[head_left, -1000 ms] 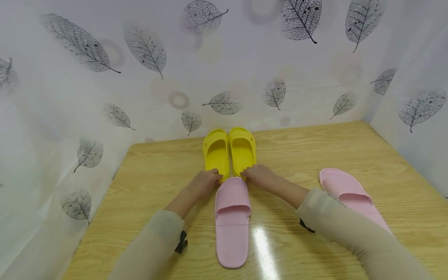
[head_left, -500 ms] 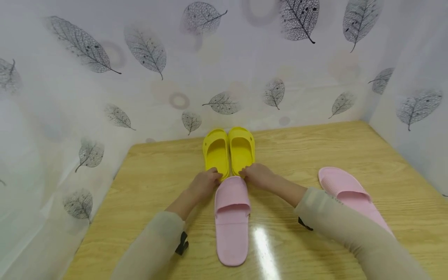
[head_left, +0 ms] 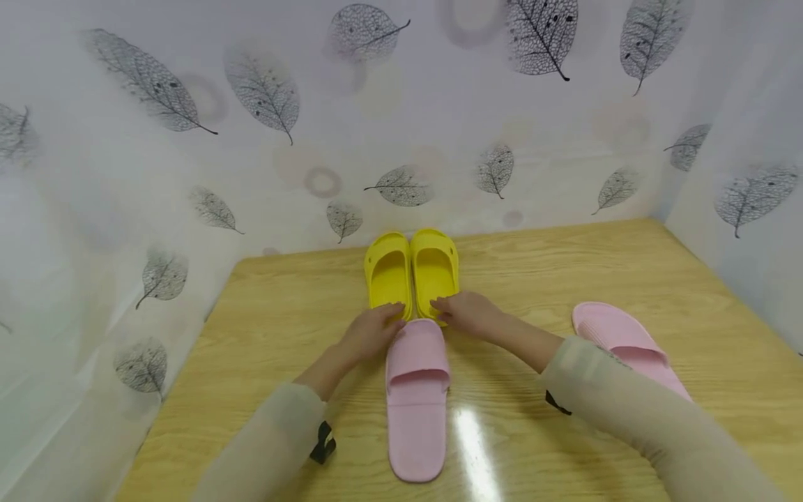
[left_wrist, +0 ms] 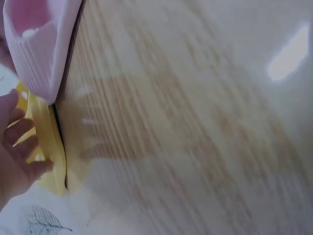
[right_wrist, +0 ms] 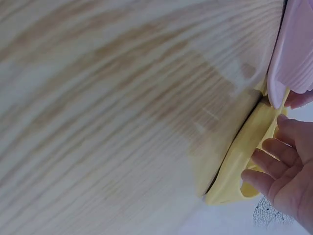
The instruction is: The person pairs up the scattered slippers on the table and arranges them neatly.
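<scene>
Two yellow slippers, the left one (head_left: 385,249) and the right one (head_left: 433,244), stand side by side against the back wall, heels toward me. My left hand (head_left: 369,333) is at the heel of the left yellow slipper, its fingers loosely extended. At the other heel is my right hand (head_left: 473,315), with relaxed fingers and the thumb apart from them in the right wrist view. A pink slipper (head_left: 417,348) lies between my forearms, its toe right at the yellow heels. Both wrist views show the fingers beside the yellow slippers, with no firm grip.
Another pink slipper (head_left: 617,331) lies slanted on the right, partly hidden by my right sleeve (head_left: 602,390). The wooden surface (head_left: 301,293) ends at a wall covering (head_left: 439,139) printed with leaves, which also rises along both sides.
Both hands pinched the yellow heels earlier; now their fingers are loosened and straighter. The left fingers have shifted slightly right. The slippers have stayed in place.
</scene>
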Demonstrator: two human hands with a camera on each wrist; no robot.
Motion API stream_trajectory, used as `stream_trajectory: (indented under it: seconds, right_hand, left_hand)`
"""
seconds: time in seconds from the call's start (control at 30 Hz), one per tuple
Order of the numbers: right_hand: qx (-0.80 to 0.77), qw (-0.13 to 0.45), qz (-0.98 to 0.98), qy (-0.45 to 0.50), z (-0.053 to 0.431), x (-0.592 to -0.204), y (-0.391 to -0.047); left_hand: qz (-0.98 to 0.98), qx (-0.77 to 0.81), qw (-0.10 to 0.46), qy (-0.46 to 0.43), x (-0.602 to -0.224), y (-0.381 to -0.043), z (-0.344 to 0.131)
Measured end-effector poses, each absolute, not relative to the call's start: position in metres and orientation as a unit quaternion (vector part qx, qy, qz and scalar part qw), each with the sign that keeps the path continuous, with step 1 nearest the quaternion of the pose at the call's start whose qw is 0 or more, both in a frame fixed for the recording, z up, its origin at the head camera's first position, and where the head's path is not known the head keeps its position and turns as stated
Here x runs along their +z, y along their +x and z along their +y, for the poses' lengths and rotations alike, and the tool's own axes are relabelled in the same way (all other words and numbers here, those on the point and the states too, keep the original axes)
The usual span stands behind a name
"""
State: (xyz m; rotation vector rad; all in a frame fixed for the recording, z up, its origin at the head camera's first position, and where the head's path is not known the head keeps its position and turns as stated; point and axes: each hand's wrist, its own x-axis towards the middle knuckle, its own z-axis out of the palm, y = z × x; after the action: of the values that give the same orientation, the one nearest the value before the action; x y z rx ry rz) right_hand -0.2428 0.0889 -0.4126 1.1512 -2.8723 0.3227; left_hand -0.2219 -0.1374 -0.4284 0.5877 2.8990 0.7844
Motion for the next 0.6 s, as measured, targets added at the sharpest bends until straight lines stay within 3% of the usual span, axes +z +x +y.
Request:
stream_trajectory:
  seconds: [0.1, 0.47, 0.6]
  right_hand:
    - [0.108, 0.009, -0.927, 0.359, 0.09, -0.41, -0.242]
    - [0.06, -0.006, -0.949, 0.309, 0.094, -0.398, -0.229]
    - [0.052, -0.021, -0.957, 0.285, 0.099, -0.397, -0.227]
  left_hand:
    - [0.948, 0.257, 0.042, 0.181, -0.427, -0.219, -0.134]
    - [0.966, 0.139, -0.056, 0.21, -0.419, -0.202, -0.121]
    - [0.969, 0.116, -0.066, 0.209, -0.415, -0.196, -0.119]
